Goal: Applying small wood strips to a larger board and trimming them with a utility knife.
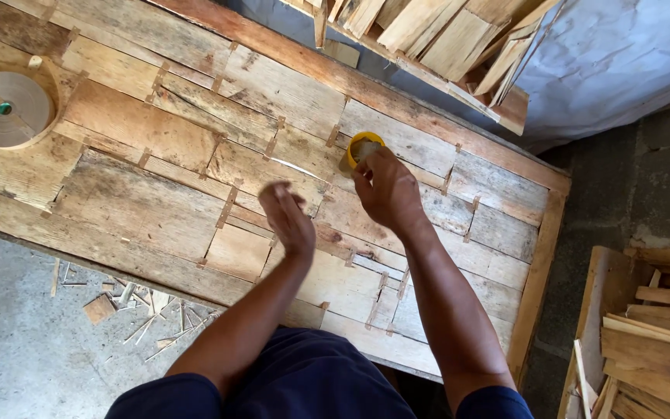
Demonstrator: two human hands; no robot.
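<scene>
A patchwork of thin wood veneer sheets (pixel 195 155), joined by small strips of brown tape, covers a long wooden table (pixel 533 287). My right hand (pixel 385 188) reaches into a small yellow cup (pixel 364 143) that stands on the veneer, its fingers dipping at the rim. My left hand (pixel 287 217) hovers just above the veneer to the left, blurred, fingers apart and holding nothing. A thin pale strip (pixel 298 167) lies on the veneer between the two hands.
A large roll of brown paper tape (pixel 5 107) sits at the table's far left. Stacked veneer pieces fill a box (pixel 443 39) behind the table and a crate (pixel 653 334) at the right. Wood scraps (pixel 141 310) litter the concrete floor.
</scene>
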